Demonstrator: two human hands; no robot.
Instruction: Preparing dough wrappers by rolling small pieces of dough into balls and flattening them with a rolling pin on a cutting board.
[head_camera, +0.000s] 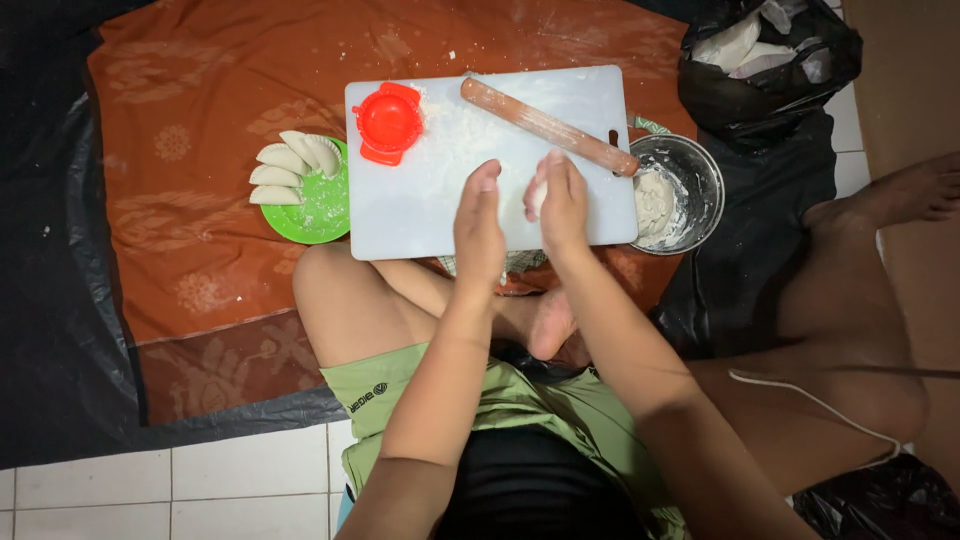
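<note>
My right hand (560, 205) holds a small white piece of dough (537, 197) over the near edge of the white cutting board (420, 205). My left hand (479, 228) is raised beside it, palm facing the dough, fingers together, a small gap between the two hands. A wooden rolling pin (545, 125) lies diagonally across the floured board. A red round dumpling press (388, 122) sits on the board's far left corner.
A green plate (325, 210) left of the board carries several folded white dumplings (290, 165). A metal bowl (695, 175) with a lump of dough stands at the right. A black plastic bag (765, 60) sits beyond it. An orange cloth (200, 150) covers the floor.
</note>
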